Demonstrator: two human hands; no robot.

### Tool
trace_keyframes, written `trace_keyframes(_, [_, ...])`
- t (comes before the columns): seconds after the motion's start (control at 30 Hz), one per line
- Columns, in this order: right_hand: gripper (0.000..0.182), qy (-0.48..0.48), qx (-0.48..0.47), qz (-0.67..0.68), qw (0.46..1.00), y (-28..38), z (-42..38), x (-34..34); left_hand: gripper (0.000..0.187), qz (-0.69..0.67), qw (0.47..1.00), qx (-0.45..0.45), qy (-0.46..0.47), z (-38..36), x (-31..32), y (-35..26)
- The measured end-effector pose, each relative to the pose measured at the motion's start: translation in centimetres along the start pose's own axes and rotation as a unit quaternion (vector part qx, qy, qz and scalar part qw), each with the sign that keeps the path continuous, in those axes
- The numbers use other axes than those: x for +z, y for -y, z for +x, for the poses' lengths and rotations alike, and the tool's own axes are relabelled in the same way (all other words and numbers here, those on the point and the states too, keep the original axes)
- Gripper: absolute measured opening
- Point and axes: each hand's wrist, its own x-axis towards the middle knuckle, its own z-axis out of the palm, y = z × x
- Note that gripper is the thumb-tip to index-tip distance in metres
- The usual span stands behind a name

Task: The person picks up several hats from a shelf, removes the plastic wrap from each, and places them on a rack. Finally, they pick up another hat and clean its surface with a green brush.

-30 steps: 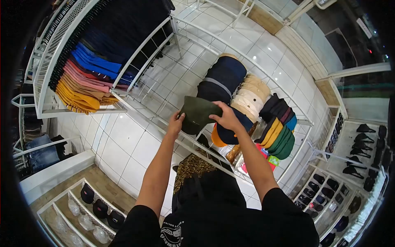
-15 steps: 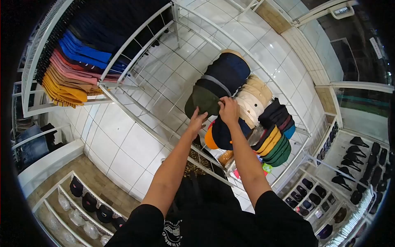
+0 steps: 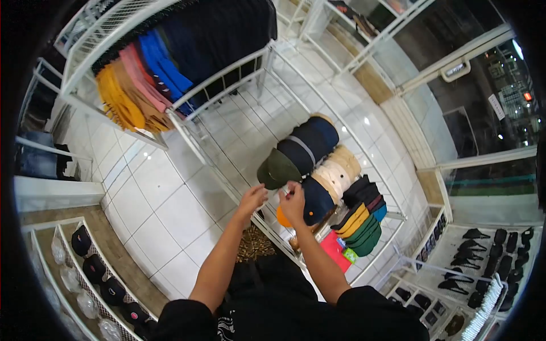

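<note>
A row of stacked caps lies on the white rack, with an olive-green cap (image 3: 278, 169) at its near end and dark navy and black caps (image 3: 310, 142) behind. My left hand (image 3: 253, 200) is just below the olive cap's left edge, its fingers loosely bent and apart. Close to the cap's lower right side, my right hand (image 3: 293, 203) has its fingers curled together; a small dark reddish bit shows at them, too small to name. Right beside that hand sits a navy cap (image 3: 317, 202) with an orange button. An orange brim (image 3: 282, 216) is partly hidden behind my right hand.
Cream caps (image 3: 338, 171) and folded green, yellow and black caps (image 3: 364, 230) fill the rack's right side. Its white metal rail (image 3: 227, 187) runs along the near side. Hanging garments (image 3: 153, 74) stand upper left. More caps (image 3: 111, 287) sit on a lower-left shelf.
Both hands have come off the olive cap and drawn back toward my body. The olive cap stays at the row's near end. My view has shifted, showing more of the glass door.
</note>
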Motion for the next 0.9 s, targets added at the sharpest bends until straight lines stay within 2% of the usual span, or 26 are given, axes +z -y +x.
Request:
trace_keyframes(0.07, [0.038,0.036,0.005,0.021,0.999,3.4,-3.7,0.6,0.05,-0.028,0.999,0.008,-0.034,-6.9,-2.1,-1.5])
trace_keyframes(0.2, [0.033,0.255,0.01,0.077,0.964,9.2,-10.2,3.3,0.046,-0.071,0.989,0.038,-0.128,-16.9,-10.5,2.6])
trace_keyframes(0.3, [0.031,0.375,-0.073,0.098,0.919,13.4,-15.0,7.2,0.043,-0.174,0.959,0.046,-0.221,-24.1,-18.1,8.0])
trace_keyframes(0.37, [0.03,0.448,-0.107,0.08,0.884,16.8,-19.4,9.3,0.049,-0.199,0.938,0.078,-0.272,-29.4,-22.3,11.6])
trace_keyframes(0.5, [0.03,0.555,-0.209,0.092,0.8,21.5,-28.7,16.2,0.049,-0.285,0.861,0.143,-0.397,-42.0,-27.2,16.6])
trace_keyframes(0.57, [0.03,0.63,-0.132,0.072,0.762,25.0,-33.9,17.9,0.049,-0.314,0.825,0.17,-0.439,-47.3,-28.6,20.2])
trace_keyframes(0.63, [0.029,0.679,-0.131,0.079,0.718,27.9,-39.0,19.7,0.043,-0.377,0.76,0.196,-0.492,-51.4,-29.8,23.1])
trace_keyframes(0.7, [0.028,0.736,-0.119,0.072,0.662,30.3,-43.2,20.4,0.043,-0.407,0.726,0.205,-0.516,-54.5,-30.1,25.8])
trace_keyframes(0.83, [0.027,0.786,-0.152,0.021,0.599,33.2,-48.9,22.9,0.044,-0.472,0.664,0.225,-0.534,-56.7,-30.7,30.2])
trace_keyframes(0.9, [0.024,0.802,-0.111,0.005,0.587,34.5,-51.3,23.8,0.044,-0.501,0.64,0.228,-0.537,-57.1,-30.1,31.0])
